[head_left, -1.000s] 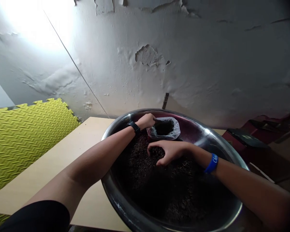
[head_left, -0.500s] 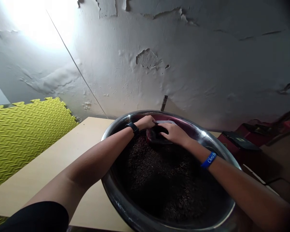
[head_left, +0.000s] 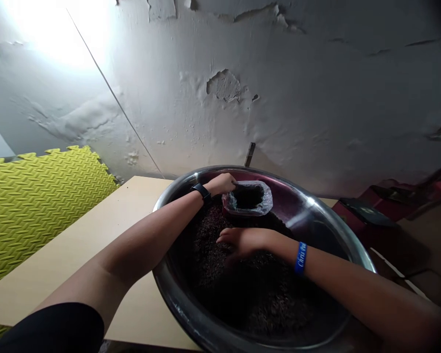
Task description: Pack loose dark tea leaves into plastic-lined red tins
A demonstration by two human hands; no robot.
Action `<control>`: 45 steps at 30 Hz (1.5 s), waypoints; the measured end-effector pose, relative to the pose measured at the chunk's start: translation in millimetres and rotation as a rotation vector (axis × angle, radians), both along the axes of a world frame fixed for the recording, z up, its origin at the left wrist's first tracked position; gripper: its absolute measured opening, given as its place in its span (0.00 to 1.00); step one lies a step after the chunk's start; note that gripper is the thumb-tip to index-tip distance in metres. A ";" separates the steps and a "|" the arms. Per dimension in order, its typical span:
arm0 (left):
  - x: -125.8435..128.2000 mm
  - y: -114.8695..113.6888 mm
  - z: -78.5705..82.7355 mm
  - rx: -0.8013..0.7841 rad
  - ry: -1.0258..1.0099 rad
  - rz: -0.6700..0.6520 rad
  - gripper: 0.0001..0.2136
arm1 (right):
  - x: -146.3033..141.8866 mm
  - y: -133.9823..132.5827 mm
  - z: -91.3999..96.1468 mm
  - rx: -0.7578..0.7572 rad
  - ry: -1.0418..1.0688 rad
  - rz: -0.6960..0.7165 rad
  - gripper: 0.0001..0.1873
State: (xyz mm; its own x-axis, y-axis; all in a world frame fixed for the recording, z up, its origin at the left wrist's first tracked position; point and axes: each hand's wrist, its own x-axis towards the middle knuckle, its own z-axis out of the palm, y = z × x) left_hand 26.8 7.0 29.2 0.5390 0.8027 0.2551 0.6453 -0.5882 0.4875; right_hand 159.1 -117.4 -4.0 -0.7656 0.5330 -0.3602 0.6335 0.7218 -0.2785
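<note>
A large metal basin (head_left: 314, 202) holds a bed of dark, rice-like grains (head_left: 213, 260). Toward its far side sits a small rectangular container (head_left: 266, 201) lined with a clear plastic bag, its inside dark. My left hand (head_left: 222, 184), with a black band on the wrist, is closed on the container's left rim, pinching the liner edge there. My right hand (head_left: 244, 240), wearing a blue wristband, hovers low over or touches the grains in front of the container. Its thumb is apart from the fingers, and nothing shows in it; the fingertips are partly in shadow.
The basin stands on a pale wooden table (head_left: 91, 240). Yellow foam mats (head_left: 47, 196) lean at the left. Behind is a peeling wall (head_left: 161, 98) with a short dark bracket (head_left: 250, 154). Dark red boxes (head_left: 367, 213) stand at the right.
My right hand has left the container and moved down and left over the grains, uncovering the container's opening and plastic liner. My left hand has stayed on the rim.
</note>
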 end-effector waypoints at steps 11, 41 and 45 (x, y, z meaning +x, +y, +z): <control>3.2 1.0 1.5 -0.013 -0.012 -0.009 0.09 | -12.6 -6.5 -42.5 -0.291 -0.151 0.000 0.43; 3.6 -3.0 3.9 -0.023 0.008 -0.020 0.09 | 41.1 35.4 45.2 0.780 0.404 -0.238 0.21; 1.0 -4.3 4.2 -0.021 0.003 -0.043 0.09 | 41.8 35.8 45.5 0.820 0.477 -0.289 0.18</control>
